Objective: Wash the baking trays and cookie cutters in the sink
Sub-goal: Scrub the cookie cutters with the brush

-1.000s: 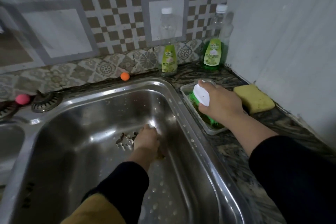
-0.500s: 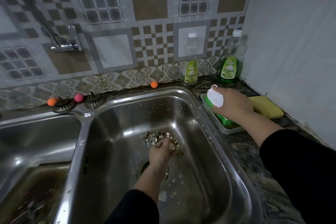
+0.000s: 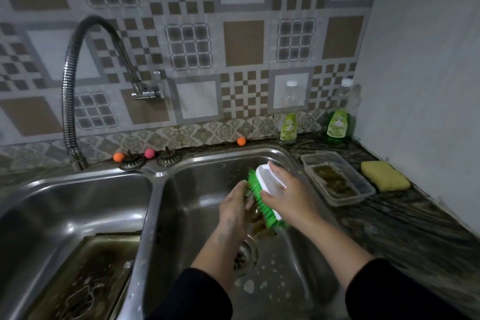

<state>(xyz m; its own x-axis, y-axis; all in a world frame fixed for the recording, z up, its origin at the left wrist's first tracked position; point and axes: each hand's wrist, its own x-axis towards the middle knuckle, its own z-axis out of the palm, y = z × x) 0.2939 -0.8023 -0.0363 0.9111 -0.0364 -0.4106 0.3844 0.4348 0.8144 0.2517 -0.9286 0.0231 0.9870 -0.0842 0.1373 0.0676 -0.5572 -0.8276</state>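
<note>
- So that bristles reach them, cutters (image 3: 255, 218) held over right sink (image 3: 293, 254), curled in left hand (image 3: 233, 209).
- Brush (image 3: 262, 196) gripped by right hand (image 3: 288, 196), pressed against cutters.
- Dirty tray (image 3: 85, 275) waiting in left sink (image 3: 65, 205).

Two basins (image 3: 298, 254), two bottles (image 3: 288, 125), three balls (image 3: 241, 141), two strainers (image 3: 168, 157), one brush (image 3: 262, 197), one sponge (image 3: 384, 175).

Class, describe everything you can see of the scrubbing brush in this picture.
The scrubbing brush has a white, plastic-looking back and bright green bristles. The right hand grips its back over the right sink basin. It is tilted, bristles facing left against what the left hand holds; that item is mostly hidden.
</note>
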